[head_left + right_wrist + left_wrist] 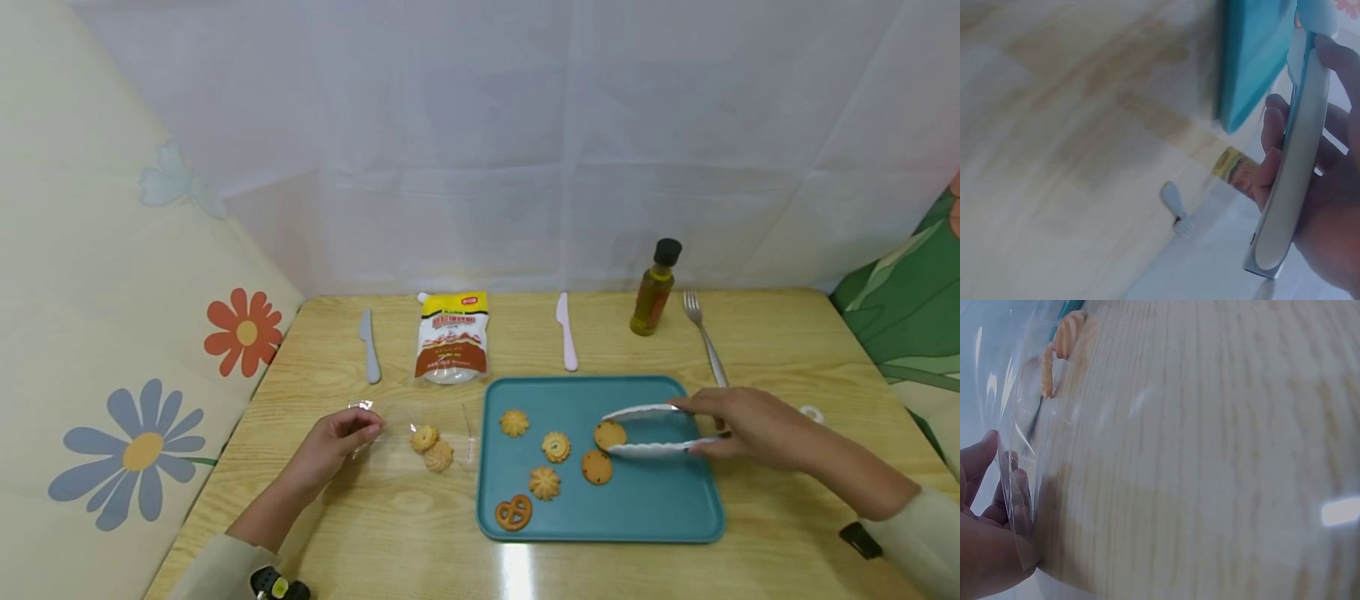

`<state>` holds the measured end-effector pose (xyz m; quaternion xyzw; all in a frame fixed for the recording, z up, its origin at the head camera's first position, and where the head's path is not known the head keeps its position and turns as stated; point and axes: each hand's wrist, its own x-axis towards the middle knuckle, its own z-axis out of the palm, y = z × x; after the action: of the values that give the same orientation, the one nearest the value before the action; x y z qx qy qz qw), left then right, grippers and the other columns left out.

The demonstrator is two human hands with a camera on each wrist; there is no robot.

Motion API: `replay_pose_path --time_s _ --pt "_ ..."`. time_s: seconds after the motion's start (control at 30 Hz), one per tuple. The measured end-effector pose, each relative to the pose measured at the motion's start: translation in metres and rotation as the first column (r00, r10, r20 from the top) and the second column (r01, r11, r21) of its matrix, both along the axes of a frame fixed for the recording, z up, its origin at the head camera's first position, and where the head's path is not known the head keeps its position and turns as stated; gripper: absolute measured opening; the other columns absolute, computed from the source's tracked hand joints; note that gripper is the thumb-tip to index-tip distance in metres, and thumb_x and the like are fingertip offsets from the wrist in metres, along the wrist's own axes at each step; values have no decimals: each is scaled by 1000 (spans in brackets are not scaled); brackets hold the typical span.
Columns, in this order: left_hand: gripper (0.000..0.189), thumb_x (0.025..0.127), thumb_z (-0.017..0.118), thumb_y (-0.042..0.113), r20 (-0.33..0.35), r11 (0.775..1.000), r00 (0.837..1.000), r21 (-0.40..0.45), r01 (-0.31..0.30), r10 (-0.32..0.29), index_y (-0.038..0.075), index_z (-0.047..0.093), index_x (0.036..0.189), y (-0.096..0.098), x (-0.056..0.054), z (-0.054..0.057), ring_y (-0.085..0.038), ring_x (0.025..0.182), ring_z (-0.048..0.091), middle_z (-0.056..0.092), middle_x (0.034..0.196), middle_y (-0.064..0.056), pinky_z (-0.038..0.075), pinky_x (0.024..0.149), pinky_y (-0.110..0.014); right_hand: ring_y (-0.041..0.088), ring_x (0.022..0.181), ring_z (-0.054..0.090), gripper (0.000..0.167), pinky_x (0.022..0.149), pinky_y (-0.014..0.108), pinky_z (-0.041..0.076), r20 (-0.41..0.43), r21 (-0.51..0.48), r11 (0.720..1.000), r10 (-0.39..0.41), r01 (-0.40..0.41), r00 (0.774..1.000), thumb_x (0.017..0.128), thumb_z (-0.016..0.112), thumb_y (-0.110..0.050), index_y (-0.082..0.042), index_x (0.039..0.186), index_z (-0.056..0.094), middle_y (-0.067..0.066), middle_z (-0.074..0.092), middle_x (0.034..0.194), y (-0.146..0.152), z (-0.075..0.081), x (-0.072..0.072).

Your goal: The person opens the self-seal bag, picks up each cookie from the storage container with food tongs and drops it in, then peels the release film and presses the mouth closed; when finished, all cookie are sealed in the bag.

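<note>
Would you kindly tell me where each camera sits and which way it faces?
Head: worn there, facing forward and down at the pale wooden table; left-hand grip, right-hand grip and forearms show.
Left wrist: worn there, facing the table and clear plastic wrapping; left-hand grip shows, holding it.
Right wrist: worn there, facing the table and long silvery tongs; right-hand grip shows, holding them.
Shared by head and right wrist: the teal rectangular tray.

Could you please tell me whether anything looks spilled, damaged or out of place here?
Nothing stands out: the cookies and pretzel on the tray look whole, the bottle is capped, and no spill shows. The right hand holds tongs at one cookie.
</note>
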<state>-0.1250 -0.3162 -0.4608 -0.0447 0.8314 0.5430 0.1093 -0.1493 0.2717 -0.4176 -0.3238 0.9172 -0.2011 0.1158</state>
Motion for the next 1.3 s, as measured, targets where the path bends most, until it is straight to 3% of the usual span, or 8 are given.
replay_pose_path --time_s 0.23,0.4,0.6,0.97,1.13,1.3 --pt "24 104 63 13 -15 1000 1000 13 12 -12 -7 66 117 1 0 0 -11 91 54 66 107 -2 47 76 -25 -2 71 49 58 58 22 44 -52 -2 999 37 -37 998 92 77 -45 -11 138 66 -9 64 95 -23 8 -8" --pt "24 104 63 14 -13 1000 1000 1 8 -8 -7 66 117 1 -1 1 -10 91 54 65 106 0 47 76 -25 -2 69 47 57 58 22 42 -71 -2 997 78 -78 994 94 75 -45 -11 139 65 -5 65 99 -50 9 -14" --pt "23 104 63 13 -6 1000 1000 -1 1 -1 -6 67 117 3 -1 3 -11 92 53 65 107 -1 47 76 -25 -4 66 47 58 59 21 42 -158 3 990 140 -141 977 92 77 -43 -12 139 66 -5 63 91 -85 8 -21" --pt "23 104 63 13 8 1000 1000 -2 -5 5 -5 67 118 2 -1 1 -13 90 53 65 105 0 46 74 -25 -3 68 52 60 66 25 48 -190 15 969 246 -248 950 93 76 -46 -16 143 63 0 71 109 -137 3 -23" --pt "24 104 63 14 12 1000 1000 5 -5 5 -5 67 118 1 -1 0 -12 88 52 65 103 3 45 72 -26 8 85 64 62 76 34 55 -212 57 967 253 -247 944 93 74 -50 -18 144 62 0 71 120 -155 -2 -23" --pt "25 104 63 14 12 1000 1000 5 -9 9 -6 67 118 1 -1 0 -12 85 51 65 101 5 44 69 -26 15 95 67 63 78 37 56 -186 92 970 241 -227 953 94 72 -52 -19 146 60 1 70 124 -171 -3 -22"
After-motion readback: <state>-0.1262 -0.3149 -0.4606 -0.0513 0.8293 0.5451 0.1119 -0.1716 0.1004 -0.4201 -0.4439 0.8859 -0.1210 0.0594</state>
